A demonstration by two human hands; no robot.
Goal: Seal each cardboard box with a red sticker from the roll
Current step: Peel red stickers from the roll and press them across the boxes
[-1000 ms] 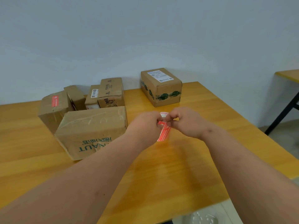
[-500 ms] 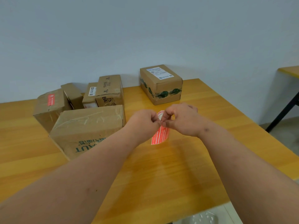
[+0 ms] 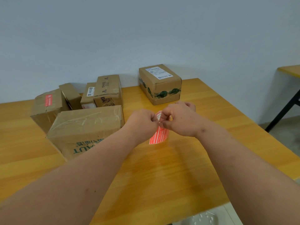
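Observation:
Over the middle of the wooden table [image 3: 162, 176], my left hand [image 3: 142, 122] and my right hand [image 3: 178, 120] meet around the sticker roll [image 3: 159, 115], which is mostly hidden between them. A strip of red stickers [image 3: 158, 137] with white print hangs down from my pinching fingertips. The big box with green lettering [image 3: 84, 129] lies just left of my left hand. Behind it stand several smaller cardboard boxes; the far-left one [image 3: 48, 108] carries a red sticker [image 3: 48, 100]. A box with green marks and a white label [image 3: 159, 83] stands behind my hands.
A grey wall runs right behind the boxes. The table's right edge drops to the floor, and a second table [image 3: 290, 70] with a black leg stands at the far right. A clear plastic thing [image 3: 204, 218] lies on the floor below the near edge.
The view has tilted slightly, so boxes and hands sit a little higher and to the left in frame. More of the red strip hangs below my fingers than a second ago.

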